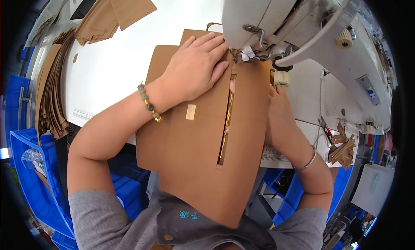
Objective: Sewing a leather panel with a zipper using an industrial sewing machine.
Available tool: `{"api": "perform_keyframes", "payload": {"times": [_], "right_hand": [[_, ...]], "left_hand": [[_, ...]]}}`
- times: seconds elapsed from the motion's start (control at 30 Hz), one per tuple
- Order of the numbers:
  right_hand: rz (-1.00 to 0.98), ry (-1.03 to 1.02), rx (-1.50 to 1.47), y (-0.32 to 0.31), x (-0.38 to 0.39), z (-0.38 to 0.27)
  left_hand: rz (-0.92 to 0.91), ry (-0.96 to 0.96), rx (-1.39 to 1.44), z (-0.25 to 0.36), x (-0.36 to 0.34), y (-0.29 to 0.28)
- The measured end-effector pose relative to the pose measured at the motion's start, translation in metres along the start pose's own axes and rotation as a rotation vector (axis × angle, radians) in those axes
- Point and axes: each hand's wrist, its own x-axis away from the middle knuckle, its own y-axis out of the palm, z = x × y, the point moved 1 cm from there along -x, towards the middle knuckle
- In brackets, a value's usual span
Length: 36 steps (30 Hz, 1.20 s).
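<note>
A large brown panel [190,142], apparently leather or similar sheet material, lies under the sewing machine's head [259,16] and hangs over the table's front edge. A long narrow slot in it shows a gold-toothed zipper [228,116]. My left hand [196,64] rests flat on the panel, fingers stretched toward the needle area, thumb beside the slot's far end. At the right edge, my right hand [280,111] holds the panel, partly hidden beneath it. Skin-coloured patches show through the slot. The presser foot [235,55] sits at the panel's far end, just beyond the slot.
Brown pieces [116,12] lie at the far left, beside a thick stack of brown panels [54,90]. Brown scraps [342,150] sit on the right near red-handled snips [327,131]. Blue bins [39,176] stand below the white table [99,81].
</note>
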Motion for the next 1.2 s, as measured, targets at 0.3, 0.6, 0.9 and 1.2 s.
{"api": "perform_keyframes", "payload": {"times": [0.3, 0.6, 0.9, 1.2], "right_hand": [[-0.058, -0.007, 0.109, -0.005, -0.002, 0.000], [-0.062, 0.004, 0.089, -0.004, -0.002, 0.000], [-0.069, 0.004, 0.118, -0.003, 0.000, 0.001], [0.005, 0.006, -0.003, 0.001, 0.000, 0.002]], "left_hand": [[0.117, 0.082, 0.062, 0.000, -0.004, -0.012], [-0.028, 0.072, 0.146, 0.030, 0.046, -0.015], [-0.052, 0.105, 0.125, 0.029, 0.045, -0.013], [-0.088, 0.140, 0.043, 0.028, 0.042, -0.016]]}}
